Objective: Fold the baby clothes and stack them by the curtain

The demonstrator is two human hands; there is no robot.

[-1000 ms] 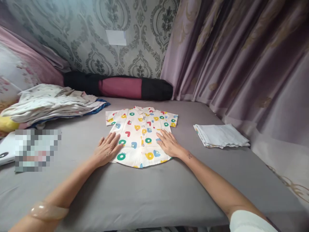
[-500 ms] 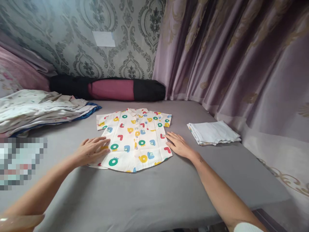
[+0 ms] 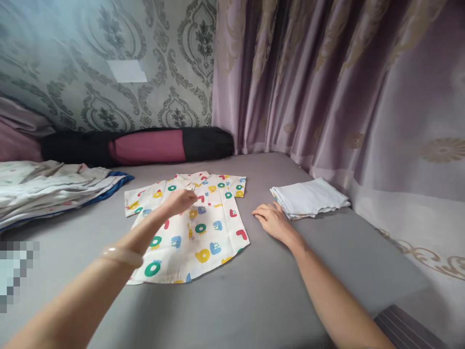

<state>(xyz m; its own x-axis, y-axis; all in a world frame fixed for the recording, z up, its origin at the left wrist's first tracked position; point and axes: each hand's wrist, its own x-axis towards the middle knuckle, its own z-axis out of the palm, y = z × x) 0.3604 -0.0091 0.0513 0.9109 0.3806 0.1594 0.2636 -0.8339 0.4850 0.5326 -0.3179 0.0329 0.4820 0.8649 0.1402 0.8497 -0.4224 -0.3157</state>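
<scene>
A white short-sleeved child's shirt (image 3: 214,254), printed with red, green, blue and yellow letter-like shapes, lies spread flat on the bed, collar at the far side. My left hand (image 3: 179,201) is over its upper middle, fingers curled into a loose fist; no cloth shows pulled up into them. My left forearm, with a pale bangle (image 3: 123,257) on the wrist, covers part of the shirt's left side. My right hand (image 3: 273,220) is apart from the shirt, low over the bed to its right, fingers loosely extended. A folded white cloth (image 3: 312,196) lies just beyond it.
The bed has a grey sheet (image 3: 232,310). A heap of pale clothes (image 3: 54,191) with a blue edge lies at left. Along the patterned wall rests a black and maroon bolster-like roll (image 3: 148,145). Purple curtains (image 3: 290,72) hang at right. A blurred-out patch covers the lower left.
My left hand has left the shirt's left side and moved inward and up over its middle, fingers curling. My right hand has come off the shirt's right edge. The view has turned right.
</scene>
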